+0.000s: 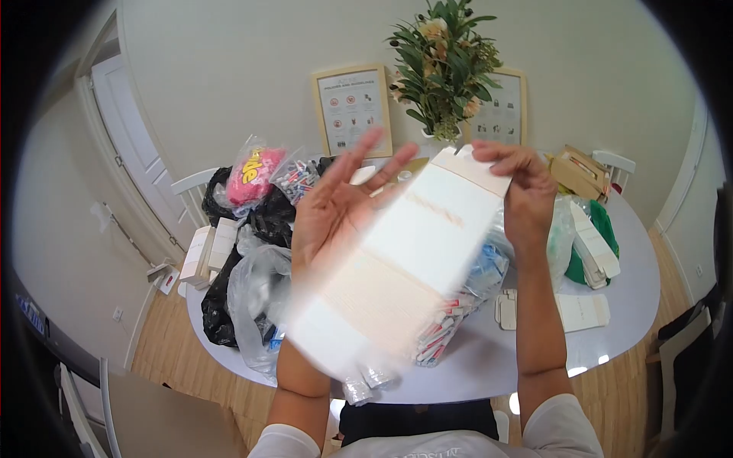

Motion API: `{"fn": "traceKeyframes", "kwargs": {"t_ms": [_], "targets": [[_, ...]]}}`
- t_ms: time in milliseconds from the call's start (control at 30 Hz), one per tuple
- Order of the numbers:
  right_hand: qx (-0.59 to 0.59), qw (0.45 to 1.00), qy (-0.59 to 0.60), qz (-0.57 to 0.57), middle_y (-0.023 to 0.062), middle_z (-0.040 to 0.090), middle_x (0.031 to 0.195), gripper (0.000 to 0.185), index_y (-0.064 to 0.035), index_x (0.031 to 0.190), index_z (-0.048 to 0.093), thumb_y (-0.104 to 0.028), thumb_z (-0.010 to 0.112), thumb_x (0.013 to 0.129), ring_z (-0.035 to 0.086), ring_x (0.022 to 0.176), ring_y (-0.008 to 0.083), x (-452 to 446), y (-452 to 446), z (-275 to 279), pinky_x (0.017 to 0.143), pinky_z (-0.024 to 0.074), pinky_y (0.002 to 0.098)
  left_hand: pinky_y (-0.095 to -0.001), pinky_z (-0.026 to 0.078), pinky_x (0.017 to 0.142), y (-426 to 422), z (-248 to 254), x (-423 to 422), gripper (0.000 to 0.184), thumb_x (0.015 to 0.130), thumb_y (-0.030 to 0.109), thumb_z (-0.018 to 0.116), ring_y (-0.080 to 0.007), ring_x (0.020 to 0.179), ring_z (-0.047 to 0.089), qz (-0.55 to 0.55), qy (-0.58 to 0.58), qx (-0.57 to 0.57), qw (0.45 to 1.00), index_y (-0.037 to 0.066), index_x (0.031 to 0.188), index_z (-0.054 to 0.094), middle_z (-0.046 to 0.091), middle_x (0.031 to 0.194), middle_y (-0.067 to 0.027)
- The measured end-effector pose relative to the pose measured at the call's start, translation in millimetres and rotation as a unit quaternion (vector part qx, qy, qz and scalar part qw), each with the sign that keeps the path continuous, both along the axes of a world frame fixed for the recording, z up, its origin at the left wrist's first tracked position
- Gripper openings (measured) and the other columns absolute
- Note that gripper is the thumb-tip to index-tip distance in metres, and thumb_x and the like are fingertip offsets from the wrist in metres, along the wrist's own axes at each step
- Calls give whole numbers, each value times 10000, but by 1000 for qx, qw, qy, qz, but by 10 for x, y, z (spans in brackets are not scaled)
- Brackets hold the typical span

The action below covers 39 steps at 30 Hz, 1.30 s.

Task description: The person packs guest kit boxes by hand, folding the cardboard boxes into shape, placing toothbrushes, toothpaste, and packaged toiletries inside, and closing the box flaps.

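A white and cream flat-folded carton [450,229] is held up slanting above the table, its lower end blurred by motion. My right hand [527,191] grips the carton's upper end flap between thumb and fingers. On the other side, my left hand [334,214] is open with fingers spread, close beside the carton's left edge; whether the palm touches it I cannot tell. Partly hidden below the carton lies a bundle of slim red and white packs [443,336]. Clear plastic-wrapped pieces [363,385] sit at the table's front edge.
Black plastic bags [217,309], a clear bag [256,294] and a pink package [252,175] crowd the left of the white table [458,385]. Stacked cartons [200,256] stand at the left edge. More flat cartons [584,311] lie right. A flower vase [443,136] stands behind.
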State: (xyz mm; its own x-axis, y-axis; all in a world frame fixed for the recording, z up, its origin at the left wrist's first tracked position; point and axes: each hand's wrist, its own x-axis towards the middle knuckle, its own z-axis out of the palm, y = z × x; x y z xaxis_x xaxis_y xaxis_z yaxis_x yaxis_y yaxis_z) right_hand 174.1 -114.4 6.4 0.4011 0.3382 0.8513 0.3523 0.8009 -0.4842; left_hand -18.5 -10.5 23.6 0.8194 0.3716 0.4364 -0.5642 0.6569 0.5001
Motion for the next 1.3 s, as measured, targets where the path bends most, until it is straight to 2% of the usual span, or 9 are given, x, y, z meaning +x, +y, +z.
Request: {"fn": "traceKeyframes", "kwargs": {"t_ms": [133, 200, 300, 433, 567, 667, 733, 933, 1300], "targets": [[58, 996, 42, 59, 144, 659, 888, 184, -23, 736, 552, 160, 552, 757, 607, 1023, 275, 124, 24, -29, 912, 475, 345, -490, 458, 924, -62, -143, 140, 549, 906, 294, 574, -345, 1160, 502, -207, 88, -12, 974, -82, 1261, 389, 456, 1287, -238], [63, 996, 26, 65, 133, 655, 933, 162, -17, 776, 574, 144, 559, 768, 615, 995, 239, 106, -2, -53, 903, 478, 331, -407, 475, 922, -285, -229, 193, 537, 845, 120, 619, -314, 1122, 551, -27, 198, 258, 945, -107, 1272, 387, 553, 1187, -231], [8, 998, 57, -38, 104, 633, 1042, 291, -1, 1115, 556, 61, 575, 831, 598, 939, 138, -59, 114, -2, 852, 482, 276, -315, 491, 882, -277, -221, 181, 384, 806, -5, 635, -205, 981, 621, 59, 175, 199, 962, -72, 1158, 497, 626, 1067, -145], [-244, 956, 63, 146, 84, 637, 1031, 431, 32, 1220, 492, -80, 645, 832, 595, 925, 127, -262, -108, 58, 777, 490, 248, -293, 498, 880, 23, -116, 72, 282, 838, -11, 615, -182, 974, 615, 387, -1, 44, 921, -57, 1101, 525, 618, 1076, -117], [-308, 937, 23, 165, 68, 642, 950, 360, 46, 1127, 566, -65, 683, 805, 589, 802, 84, -519, -70, -12, 663, 501, 243, -329, 478, 914, 245, -165, 28, 305, 843, 39, 636, -197, 1046, 572, 416, -27, 21, 909, -34, 1116, 521, 580, 1123, -113], [-250, 965, 48, 61, 32, 622, 856, 257, 7, 1030, 643, -1, 680, 776, 571, 733, 101, -627, -21, -80, 572, 482, 269, -414, 469, 923, 124, -123, 88, 387, 841, 154, 673, -219, 1049, 536, 361, -14, -15, 932, -22, 1136, 495, 544, 1115, -109], [-95, 933, -262, -228, 24, 553, 748, 315, -62, 1032, 672, -2, 699, 725, 537, 673, 165, -617, -12, -129, 559, 451, 286, -475, 473, 885, 76, -112, 94, 547, 804, 282, 715, -221, 1007, 511, 364, 33, -40, 930, -24, 1170, 447, 512, 1071, -100], [-170, 933, -312, -53, 65, 520, 863, 384, -75, 983, 699, -212, 795, 638, 517, 770, 193, -756, -140, -24, 683, 449, 316, -406, 512, 684, 142, -89, 42, 517, 766, 318, 634, -225, 734, 559, 185, 46, -65, 980, -66, 1073, 473, 547, 828, -114], [-51, 892, -400, -204, 67, 600, 912, 354, -26, 990, 663, -173, 744, 678, 583, 804, 223, -654, -98, -95, 677, 502, 316, -384, 518, 645, 46, -107, 116, 365, 769, 248, 618, -258, 648, 578, 190, 88, -39, 977, -38, 969, 510, 558, 736, -116]]}}
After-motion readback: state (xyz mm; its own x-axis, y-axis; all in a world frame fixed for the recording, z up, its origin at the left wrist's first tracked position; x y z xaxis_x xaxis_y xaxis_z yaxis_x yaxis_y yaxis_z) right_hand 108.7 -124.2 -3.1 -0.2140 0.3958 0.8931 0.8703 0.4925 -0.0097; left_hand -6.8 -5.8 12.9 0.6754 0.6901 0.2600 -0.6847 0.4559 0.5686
